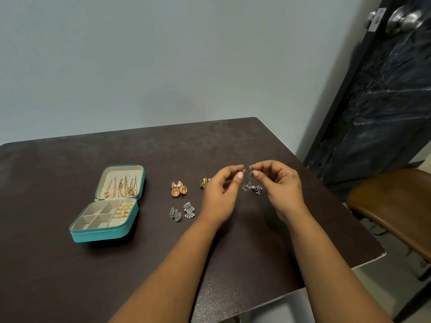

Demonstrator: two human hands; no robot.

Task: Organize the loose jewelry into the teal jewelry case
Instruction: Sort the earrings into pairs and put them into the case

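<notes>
Silver dangling earring (251,185) hangs pinched in my right hand (278,185); my left hand (221,192) beside pinches something tiny, unclear. I'd steady the dangle before moving.

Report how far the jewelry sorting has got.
Done: gold chains hang in the lid and gold rings fill the roll of the teal case. In hand: right hand pinches a silver earring. Left: gold earrings, silver pair on the table.

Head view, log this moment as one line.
right hand: pinches silver earring | left hand: by it, grip unclear | teal case: open
</notes>
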